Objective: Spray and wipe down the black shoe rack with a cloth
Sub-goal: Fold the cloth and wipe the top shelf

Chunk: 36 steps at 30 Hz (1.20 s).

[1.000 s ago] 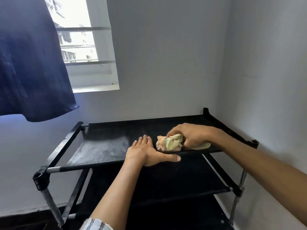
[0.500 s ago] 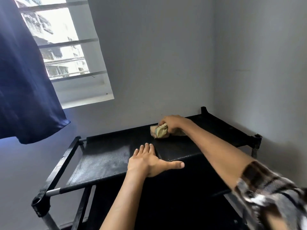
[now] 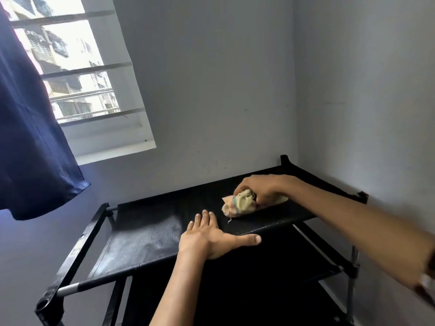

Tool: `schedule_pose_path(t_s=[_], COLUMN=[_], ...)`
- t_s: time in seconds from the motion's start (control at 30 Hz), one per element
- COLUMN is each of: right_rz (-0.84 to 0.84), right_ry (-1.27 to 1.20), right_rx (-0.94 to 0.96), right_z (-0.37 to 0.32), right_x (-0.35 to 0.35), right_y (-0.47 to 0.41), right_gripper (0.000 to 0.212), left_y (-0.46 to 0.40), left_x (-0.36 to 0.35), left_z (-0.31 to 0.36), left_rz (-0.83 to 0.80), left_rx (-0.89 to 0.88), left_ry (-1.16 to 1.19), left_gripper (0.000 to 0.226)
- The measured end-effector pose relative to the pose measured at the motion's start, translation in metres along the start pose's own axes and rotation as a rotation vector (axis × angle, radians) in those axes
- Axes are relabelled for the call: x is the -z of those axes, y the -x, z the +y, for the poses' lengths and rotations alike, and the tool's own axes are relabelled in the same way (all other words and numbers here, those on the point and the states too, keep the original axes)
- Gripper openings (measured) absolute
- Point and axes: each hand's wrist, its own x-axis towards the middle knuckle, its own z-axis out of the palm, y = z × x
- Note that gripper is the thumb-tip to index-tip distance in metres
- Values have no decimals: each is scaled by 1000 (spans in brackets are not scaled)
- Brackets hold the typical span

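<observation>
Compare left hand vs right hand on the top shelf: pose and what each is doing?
The left hand lies flat with straight fingers and thumb spread, holding nothing; the right hand has its fingers curled round the bunched cloth. The left hand sits at the shelf's front edge near the middle; the right hand is further back, toward the right end. Both rest on the top shelf of the black shoe rack.

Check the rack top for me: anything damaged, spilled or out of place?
Nothing looks damaged. The left part of the top shelf shows a pale dusty or misted film, not yet wiped. The right hand grips the cloth further right; the left hand lies flat.
</observation>
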Motion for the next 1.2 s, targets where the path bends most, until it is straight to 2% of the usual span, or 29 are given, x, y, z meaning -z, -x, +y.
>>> schedule_pose_path(t_s=[0.17,0.23,0.3,0.4,0.53,0.6,0.67,0.73,0.83,0.97,1.07,1.13,1.2], right_rz=[258,288,241,81,-145,-198,-156,22,206,95,-60,-73,-44], right_ry=[5,11,53,53,52,25,-23,-79,-178,-84,-20,-46,-61], right_rx=[-172,-198,-167,-96,31,63,40,15,-12,15,-5,-6,-10], right_z=[16,17,15,16,20,23,31,42,50,27,13,12,18], right_x=[3,-1,-5,-9,2,16,31,46,65,50,16,5,-3], right_y=[-59,-68,-60,-21,33,45,52,57,67,61,46,46,48], right_gripper=[51,49,53,54,51,52,51,37,50,64,59,57,62], left_y=[-2,-2,-1,1,5,10,15,20,23,17,6,-1,-4], left_x=[-2,0,0,-2,0,2,2,0,1,6,0,-7,-14], left_z=[-1,-2,-1,0,3,5,7,8,15,49,67,68,64], left_rz=[15,20,27,61,112,145,190,236,251,271,157,82,103], left_rx=[-13,-16,-16,-22,-25,-32,-49,-77,-111,-113,-52,-10,-15], left_ry=[-27,-31,-33,-29,-27,-35,-47,-74,-106,-21,-12,22,23], left_gripper=[144,146,151,156,152,151,152,151,147,137,137,141,142])
